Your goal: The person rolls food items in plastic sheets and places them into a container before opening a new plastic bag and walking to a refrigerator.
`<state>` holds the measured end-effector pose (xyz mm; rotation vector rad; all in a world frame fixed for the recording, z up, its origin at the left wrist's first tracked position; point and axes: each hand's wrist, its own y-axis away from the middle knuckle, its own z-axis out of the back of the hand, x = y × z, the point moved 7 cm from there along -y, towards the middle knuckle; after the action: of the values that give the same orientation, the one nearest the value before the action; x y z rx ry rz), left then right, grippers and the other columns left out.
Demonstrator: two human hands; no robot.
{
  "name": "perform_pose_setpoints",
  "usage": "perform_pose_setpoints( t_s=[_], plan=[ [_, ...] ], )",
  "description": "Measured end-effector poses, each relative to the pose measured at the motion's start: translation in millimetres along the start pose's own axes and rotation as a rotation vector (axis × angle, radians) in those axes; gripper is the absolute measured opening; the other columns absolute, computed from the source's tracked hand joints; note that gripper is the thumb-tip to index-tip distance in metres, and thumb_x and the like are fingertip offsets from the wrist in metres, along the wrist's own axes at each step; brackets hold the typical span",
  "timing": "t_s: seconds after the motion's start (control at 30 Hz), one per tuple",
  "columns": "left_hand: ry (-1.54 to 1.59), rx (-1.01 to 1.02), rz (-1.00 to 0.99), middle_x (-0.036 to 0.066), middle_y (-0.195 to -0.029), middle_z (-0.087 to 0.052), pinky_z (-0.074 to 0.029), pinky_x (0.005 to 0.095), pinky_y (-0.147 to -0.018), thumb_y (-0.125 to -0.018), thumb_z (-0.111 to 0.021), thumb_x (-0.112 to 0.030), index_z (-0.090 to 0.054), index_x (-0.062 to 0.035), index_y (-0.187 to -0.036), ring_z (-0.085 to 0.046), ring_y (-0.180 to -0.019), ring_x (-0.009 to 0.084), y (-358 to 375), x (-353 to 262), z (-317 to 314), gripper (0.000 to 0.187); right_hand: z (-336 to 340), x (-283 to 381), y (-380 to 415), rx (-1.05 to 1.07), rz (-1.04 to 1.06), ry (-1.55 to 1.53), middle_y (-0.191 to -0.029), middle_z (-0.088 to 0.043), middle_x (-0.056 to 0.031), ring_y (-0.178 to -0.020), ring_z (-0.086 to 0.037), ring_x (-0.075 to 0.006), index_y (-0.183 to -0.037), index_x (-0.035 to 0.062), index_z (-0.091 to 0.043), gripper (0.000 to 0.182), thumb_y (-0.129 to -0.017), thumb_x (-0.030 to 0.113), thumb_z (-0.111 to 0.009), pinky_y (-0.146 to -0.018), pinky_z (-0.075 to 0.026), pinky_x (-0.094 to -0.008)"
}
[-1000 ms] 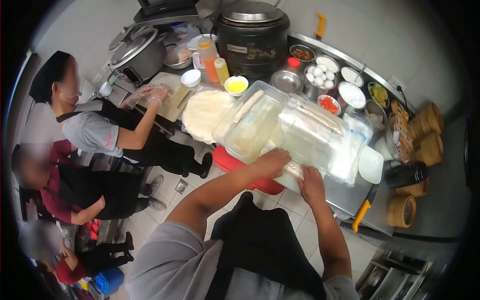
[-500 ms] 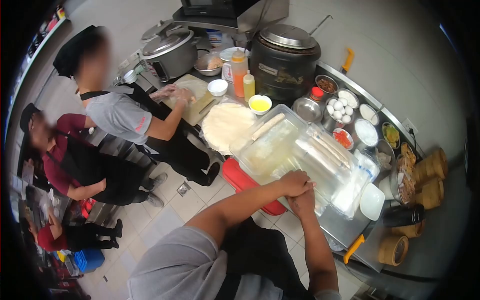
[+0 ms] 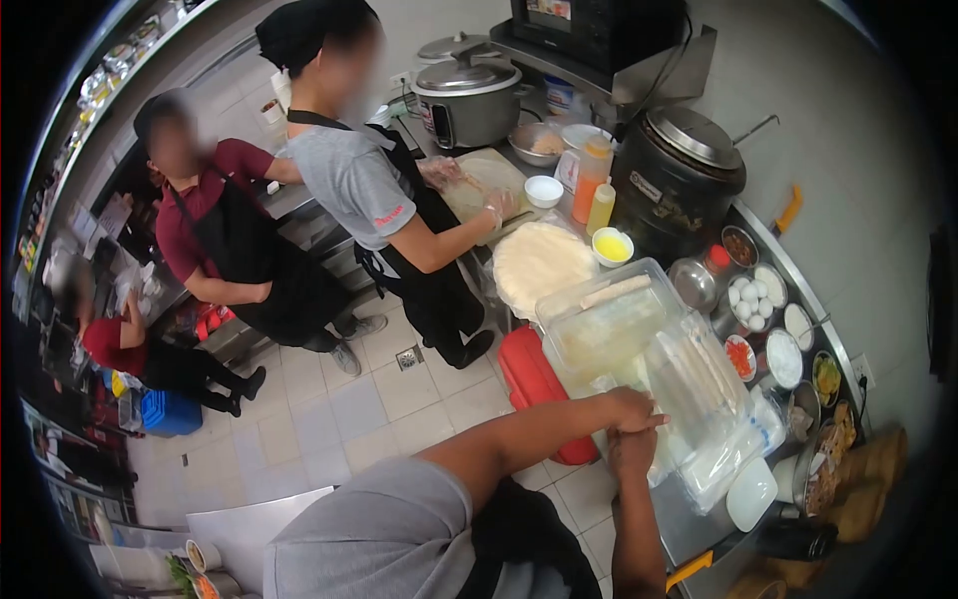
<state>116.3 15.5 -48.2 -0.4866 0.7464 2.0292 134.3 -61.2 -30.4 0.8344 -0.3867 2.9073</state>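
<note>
My left hand [image 3: 631, 407] lies clasped over my right hand [image 3: 631, 451], at the near edge of the trays. The left fingers look curled around the right hand; the right hand's fingers are mostly hidden. Just beyond them, a clear plastic tray [image 3: 607, 337] holds a pale roll [image 3: 615, 291]. To its right, several long pale rolls [image 3: 707, 364] lie under clear plastic. A plastic bag [image 3: 720, 464] with pale contents lies nearer the right edge. Left of the clear tray is a red container [image 3: 532, 376], with round flat dough [image 3: 540, 268] beyond it.
A co-worker [image 3: 364, 190] in clear gloves handles food on a board [image 3: 479, 180]. Another person [image 3: 225, 215] stands behind, a third [image 3: 125, 344] farther left. Bottles [image 3: 592, 180], a black pot [image 3: 679, 185], eggs [image 3: 750, 303], bowls and a white dish [image 3: 751, 494] line the counter.
The view has swung left, so the counter and my hands sit farther right and lower in frame. My hands remain together. The co-worker's gloved hands have moved slightly apart over the board.
</note>
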Motion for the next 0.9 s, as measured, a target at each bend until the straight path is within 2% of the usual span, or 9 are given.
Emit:
perform_pose_setpoints(
  t_s=[0.13, 0.17, 0.2, 0.23, 0.3, 0.37, 0.5, 0.67, 0.9],
  plan=[
    [-0.009, -0.004, -0.003, 0.023, -0.144, -0.052, -0.033, 0.0469, -0.114, -0.102, -0.019, -0.066, -0.053, 0.0048, -0.139, -0.051, -0.132, 0.0373, 2.3, -1.6, -1.4, 0.087, 1.5, 3.6, -2.1, 0.022, 0.054, -0.022, -0.136, -0.058, -0.0227, -0.126, -0.053, -0.0423, -0.126, 0.0034, -0.062, 0.046, -0.082, 0.012, -0.071, -0.103, -0.045, -0.0479],
    [-0.016, -0.098, 0.003, 0.02, -0.141, -0.054, -0.038, 0.0473, -0.109, -0.103, -0.028, -0.061, -0.057, 0.0016, -0.13, -0.058, -0.117, 0.0403, 2.6, 0.5, -3.1, 0.074, 7.1, 5.9, 1.3, 0.01, 0.086, 0.001, -0.133, -0.059, -0.0223, -0.123, -0.054, -0.0422, -0.129, 0.0025, -0.06, 0.049, -0.082, 0.013, -0.072, -0.101, -0.044, -0.0487],
    [-0.014, -0.102, 0.008, 0.02, -0.141, -0.054, -0.038, 0.0473, -0.109, -0.103, -0.028, -0.061, -0.057, 0.0016, -0.13, -0.058, -0.117, 0.0403, 3.3, 2.7, -6.3, 0.074, 12.8, 9.4, 4.5, -0.002, 0.117, 0.025, -0.129, -0.061, -0.022, -0.12, -0.056, -0.0422, -0.131, 0.0016, -0.058, 0.052, -0.083, 0.014, -0.072, -0.1, -0.044, -0.0496],
    [-0.009, -0.092, -0.031, 0.02, -0.141, -0.054, -0.035, 0.0492, -0.11, -0.103, -0.029, -0.06, -0.057, 0.0011, -0.13, -0.056, -0.121, 0.0384, 3.3, 2.9, -9.2, 0.073, 14.8, 9.9, 8.7, 0.001, 0.125, 0.024, -0.129, -0.061, -0.022, -0.12, -0.056, -0.0422, -0.131, 0.0016, -0.058, 0.052, -0.083, 0.014, -0.072, -0.1, -0.044, -0.0496],
    [0.0, -0.085, -0.063, 0.019, -0.142, -0.053, -0.033, 0.0511, -0.112, -0.103, -0.03, -0.06, -0.057, 0.0006, -0.13, -0.054, -0.125, 0.0365, 2.2, 7.9, -15.0, 0.072, 15.7, -9.2, 21.0, -0.004, -0.11, 0.091, -0.12, -0.06, -0.0198, -0.104, -0.057, -0.0415, -0.13, 0.0042, -0.057, 0.054, -0.081, 0.015, -0.075, -0.088, -0.045, -0.0511],
    [-0.065, -0.137, -0.124, 0.018, -0.144, -0.052, -0.027, 0.0541, -0.115, -0.103, -0.032, -0.059, -0.057, -0.0003, -0.13, -0.048, -0.134, 0.0328, -0.4, 8.3, -22.7, 0.07, 8.7, -20.1, 31.4, -0.029, -0.076, 0.139, -0.118, -0.06, -0.0198, -0.102, -0.056, -0.0415, -0.13, 0.0036, -0.057, 0.054, -0.081, 0.016, -0.076, -0.087, -0.045, -0.051],
    [-0.138, -0.063, -0.074, 0.013, -0.148, -0.05, -0.026, 0.0543, -0.117, -0.103, -0.029, -0.062, -0.058, -0.0038, -0.135, -0.044, -0.14, 0.029, 1.5, 2.6, -18.9, 0.072, 1.7, -24.9, 34.7, 0.022, 0.0, 0.192, -0.114, -0.056, -0.0242, -0.099, -0.055, -0.0417, -0.128, -0.0049, -0.055, 0.053, -0.084, 0.017, -0.075, -0.085, -0.045, -0.0496],
    [-0.182, -0.074, -0.07, 0.008, -0.159, -0.04, -0.024, 0.0566, -0.118, -0.103, -0.03, -0.06, -0.058, -0.006, -0.136, -0.029, -0.15, 0.0259, -0.4, 4.8, -24.7, 0.069, 8.9, -19.1, 35.9, -0.012, 0.004, 0.155, -0.112, -0.057, -0.0245, -0.101, -0.054, -0.0418, -0.122, -0.0058, -0.056, 0.048, -0.085, 0.019, -0.074, -0.086, -0.044, -0.0499],
    [-0.178, -0.07, -0.085, 0.011, -0.157, -0.041, -0.024, 0.0565, -0.118, -0.104, -0.03, -0.057, -0.058, -0.0058, -0.136, -0.03, -0.15, 0.0259, 3.4, 1.0, -20.7, 0.067, 6.3, -22.1, 37.2, -0.039, 0.021, 0.182, -0.115, -0.058, -0.0231, -0.102, -0.055, -0.0406, -0.122, -0.0028, -0.058, 0.049, -0.083, 0.021, -0.076, -0.084, -0.045, -0.0489]
  ],
)
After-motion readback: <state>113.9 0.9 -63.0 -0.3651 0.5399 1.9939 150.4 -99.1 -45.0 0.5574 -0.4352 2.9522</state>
